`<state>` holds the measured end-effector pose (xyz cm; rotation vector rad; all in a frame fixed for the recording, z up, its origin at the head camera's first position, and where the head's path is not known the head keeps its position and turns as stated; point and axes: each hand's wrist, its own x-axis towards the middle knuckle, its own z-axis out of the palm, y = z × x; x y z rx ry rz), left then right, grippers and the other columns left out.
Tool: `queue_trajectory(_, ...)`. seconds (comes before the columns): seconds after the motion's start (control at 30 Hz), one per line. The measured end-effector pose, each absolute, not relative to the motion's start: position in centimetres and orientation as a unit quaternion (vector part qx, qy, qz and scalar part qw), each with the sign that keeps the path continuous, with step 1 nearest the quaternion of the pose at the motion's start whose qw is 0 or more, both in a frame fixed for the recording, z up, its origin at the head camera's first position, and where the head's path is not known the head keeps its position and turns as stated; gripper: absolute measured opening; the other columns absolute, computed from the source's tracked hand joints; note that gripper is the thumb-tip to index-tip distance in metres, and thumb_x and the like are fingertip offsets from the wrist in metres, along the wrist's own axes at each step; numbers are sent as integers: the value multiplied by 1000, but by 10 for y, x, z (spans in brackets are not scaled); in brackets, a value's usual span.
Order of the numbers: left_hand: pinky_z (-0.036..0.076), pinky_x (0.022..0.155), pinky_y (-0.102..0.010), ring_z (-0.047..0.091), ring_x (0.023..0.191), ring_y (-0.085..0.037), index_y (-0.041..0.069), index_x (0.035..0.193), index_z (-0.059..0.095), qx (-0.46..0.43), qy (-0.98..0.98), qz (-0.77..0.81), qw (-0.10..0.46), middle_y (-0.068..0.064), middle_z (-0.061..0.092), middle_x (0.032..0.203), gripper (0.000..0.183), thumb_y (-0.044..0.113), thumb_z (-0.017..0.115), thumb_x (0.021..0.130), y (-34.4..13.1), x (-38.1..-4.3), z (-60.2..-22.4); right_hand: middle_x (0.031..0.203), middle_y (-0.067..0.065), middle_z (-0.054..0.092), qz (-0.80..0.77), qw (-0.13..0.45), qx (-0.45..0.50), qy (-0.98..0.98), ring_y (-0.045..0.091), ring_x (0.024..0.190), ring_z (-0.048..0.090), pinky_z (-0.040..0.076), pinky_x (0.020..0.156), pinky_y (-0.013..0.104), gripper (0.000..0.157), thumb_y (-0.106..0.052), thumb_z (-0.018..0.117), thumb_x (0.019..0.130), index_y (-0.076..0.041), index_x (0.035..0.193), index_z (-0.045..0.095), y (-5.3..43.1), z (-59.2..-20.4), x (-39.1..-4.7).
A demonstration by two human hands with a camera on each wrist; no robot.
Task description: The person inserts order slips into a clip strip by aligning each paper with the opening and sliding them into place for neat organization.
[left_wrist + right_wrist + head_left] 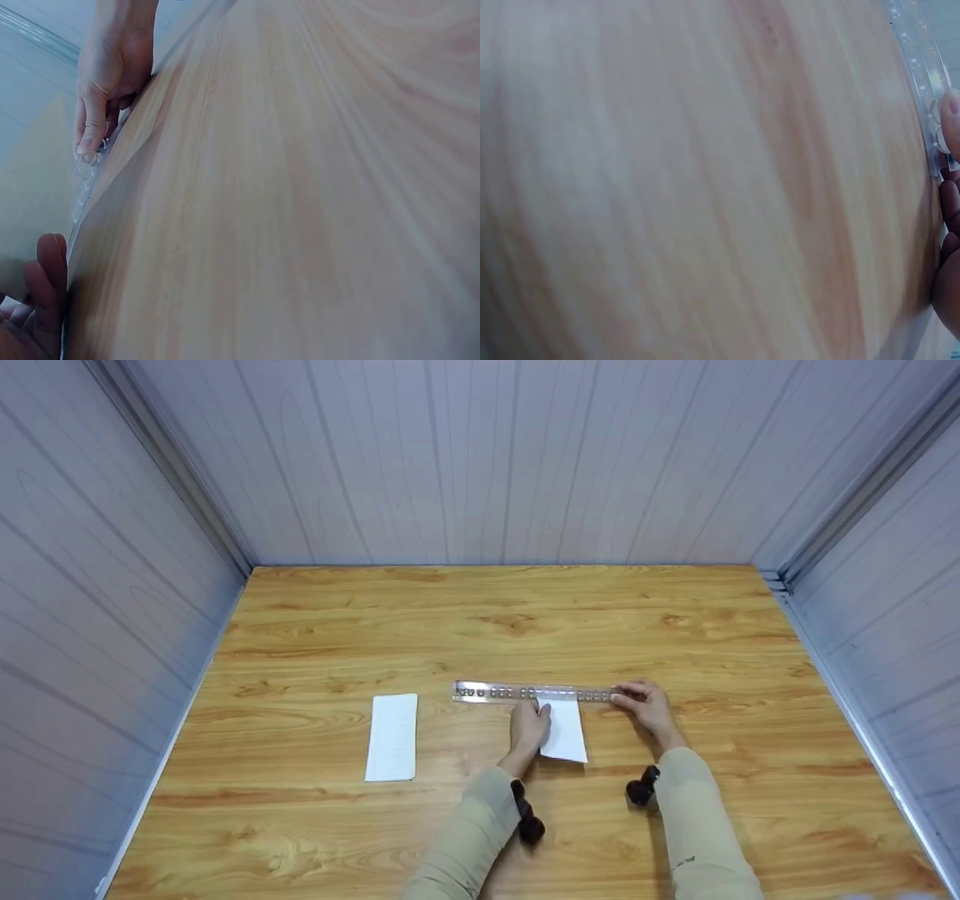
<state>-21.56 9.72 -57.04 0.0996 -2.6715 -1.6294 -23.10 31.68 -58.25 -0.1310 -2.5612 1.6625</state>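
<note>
Ruler (538, 693): a clear strip, marked along its length by a row of small shapes, is held crosswise above the middle of the table (510, 622) as seen in the head view; whether it is lifted or laid flat cannot be told.
White paper (564, 729): a small rectangular piece is held just below the ruler, right of the ruler's midpoint; its upper edge is overlapped with the strip, but which of the two is in front cannot be told.
Left hand (529, 727): the grip is narrow; the white paper is pinched at its left edge, with the thumb laid over the near face.
Right hand (649, 709): the grip is narrow; the right end of the ruler is pinched between thumb and fingers. In the left wrist view the same pinch is shown from the side.
Second paper (391, 737): a white upright rectangle is placed flat on the table, left of both hands and well apart from them.
Sleeves: both forearms are covered by beige cloth, the left sleeve (472, 825) and the right sleeve (697, 825) being extended from the near edge.
Enclosure: the table is bordered at its far side by a pale panelled back wall (480, 465).
</note>
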Motion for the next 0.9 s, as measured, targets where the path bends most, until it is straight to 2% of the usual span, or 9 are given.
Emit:
queue_trajectory(0.37, 22, 43, -23, 26, 45, -10, 15, 48, 26, 19, -849, -527, 23, 6, 22, 46, 46, 4, 57, 80, 99, -214, -570, 97, 18, 54, 528, 34, -33, -848, 24, 89, 48, 38, 76, 22, 27, -8, 67, 76, 6, 99, 64, 317, -581, -230)
queue_trajectory(0.9, 21, 43, -22, 25, 45, -10, 15, 48, 26, 13, -850, -526, 22, 6, 20, 47, 47, 3, 58, 80, 104, -214, -573, 91, 15, 58, 510, 69, -15, -857, 15, 84, 51, 38, 76, 19, 23, -5, 70, 73, 6, 93, 66, 316, -582, -231)
